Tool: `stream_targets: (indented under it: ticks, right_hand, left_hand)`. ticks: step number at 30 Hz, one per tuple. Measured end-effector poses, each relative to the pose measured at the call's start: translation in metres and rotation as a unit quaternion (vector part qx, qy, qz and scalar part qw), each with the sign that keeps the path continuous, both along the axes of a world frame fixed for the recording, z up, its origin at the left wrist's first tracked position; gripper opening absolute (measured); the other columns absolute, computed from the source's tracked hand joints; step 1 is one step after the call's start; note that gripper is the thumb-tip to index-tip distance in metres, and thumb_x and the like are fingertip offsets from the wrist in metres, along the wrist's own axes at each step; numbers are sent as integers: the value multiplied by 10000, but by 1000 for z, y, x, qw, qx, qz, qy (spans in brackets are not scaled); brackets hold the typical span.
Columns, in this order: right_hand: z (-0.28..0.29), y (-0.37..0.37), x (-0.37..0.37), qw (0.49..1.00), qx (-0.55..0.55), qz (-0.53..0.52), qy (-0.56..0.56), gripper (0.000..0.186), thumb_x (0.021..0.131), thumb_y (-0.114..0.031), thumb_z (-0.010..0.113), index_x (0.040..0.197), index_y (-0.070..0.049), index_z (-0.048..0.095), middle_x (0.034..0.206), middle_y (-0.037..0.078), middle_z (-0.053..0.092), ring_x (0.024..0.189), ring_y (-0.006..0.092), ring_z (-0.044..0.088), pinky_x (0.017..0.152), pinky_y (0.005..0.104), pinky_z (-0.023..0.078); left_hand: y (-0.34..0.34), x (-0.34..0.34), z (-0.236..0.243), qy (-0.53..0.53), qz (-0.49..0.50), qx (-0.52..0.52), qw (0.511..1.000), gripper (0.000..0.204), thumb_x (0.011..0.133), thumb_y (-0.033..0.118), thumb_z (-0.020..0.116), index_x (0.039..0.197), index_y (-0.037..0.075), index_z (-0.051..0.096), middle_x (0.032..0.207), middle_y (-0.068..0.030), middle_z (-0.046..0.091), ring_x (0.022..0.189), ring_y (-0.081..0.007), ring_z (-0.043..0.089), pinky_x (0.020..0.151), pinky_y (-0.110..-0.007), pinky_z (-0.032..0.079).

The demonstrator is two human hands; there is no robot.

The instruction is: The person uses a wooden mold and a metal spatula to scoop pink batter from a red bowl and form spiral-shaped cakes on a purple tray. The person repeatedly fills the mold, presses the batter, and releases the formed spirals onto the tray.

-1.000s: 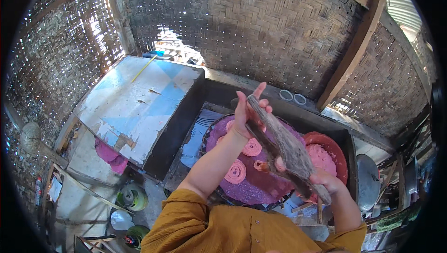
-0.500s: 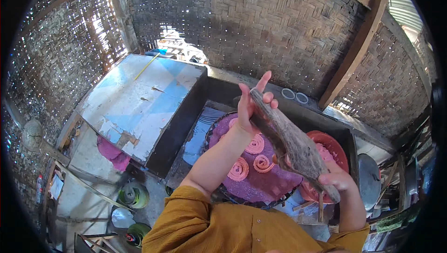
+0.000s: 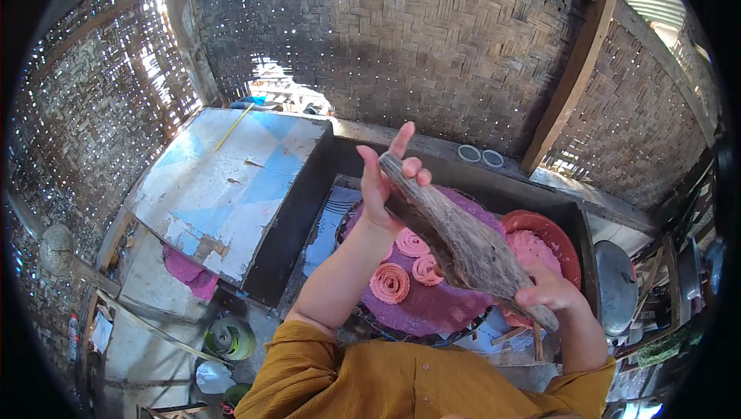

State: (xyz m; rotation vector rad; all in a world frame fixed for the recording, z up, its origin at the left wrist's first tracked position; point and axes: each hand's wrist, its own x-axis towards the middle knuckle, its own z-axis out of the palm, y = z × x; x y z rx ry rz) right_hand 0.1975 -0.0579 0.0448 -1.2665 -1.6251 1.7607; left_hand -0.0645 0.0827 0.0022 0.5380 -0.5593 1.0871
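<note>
A: Fingertips first! What's the left hand (image 3: 377,186) doing?

B: Thumb and index stand out, wide apart, the index pointing far; the next fingers curl tight around the far-left end of a wooden tool (image 3: 471,238).

A: And the right hand (image 3: 559,294)?

B: Clamped on the near-right end! Thumb across the top; the fingers underneath are hidden.

A: Arms?

B: The left forearm reaches up and far from the near edge; the right one shows shorter, coming in from the near right.

A: Containers now!

B: Just right of the tool, a red basin (image 3: 570,240) heaped with pink dough (image 3: 532,248), partly behind the right hand. Below the tool, a round tray (image 3: 465,335) with a dark rim, covered by a purple sheet (image 3: 432,309), and on that, flat pink coils (image 3: 389,284), three showing clearly, left of the tool.

A: And the tool itself?

B: Slanting from far left to near right above that sheet: grey, weathered, rough-grained on top, broad through the middle, tapered at both ends, with darker wood along its lower left side.
</note>
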Motion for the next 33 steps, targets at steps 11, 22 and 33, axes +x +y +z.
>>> stream_targets:
  ticks: [11, 22, 33]
  right_hand:
    - [8, -15, 17, 998, 12, -61, -32, 595, 665, -286, 722, 1112, 54, 526, 905, 81, 598, 816, 137, 552, 743, 278, 430]
    - [-6, 1, -1, 992, 84, -86, -26, 659, 651, -301, 722, 1168, 41, 498, 1047, 77, 568, 956, 146, 507, 852, 290, 388]
    - [-24, 13, -3, 993, 72, -78, -54, 641, 698, -239, 699, 1242, -6, 453, 1110, 127, 558, 1001, 198, 525, 876, 315, 396]
  left_hand:
    - [13, 36, -4, -40, -92, 35, 994, 751, 798, 646, 363, 1360, 157, 264, 815, -53, 582, 839, -244, 556, 730, -396, 482]
    - [40, 64, -132, 689, 191, 187, 674, 652, 843, 594, 324, 1228, 80, 438, 1084, -112, 539, 1013, -236, 491, 858, -385, 402]
    - [31, 62, -141, 761, 253, 211, 559, 495, 878, 489, 342, 1096, 85, 525, 991, -105, 575, 939, -246, 525, 883, -393, 356]
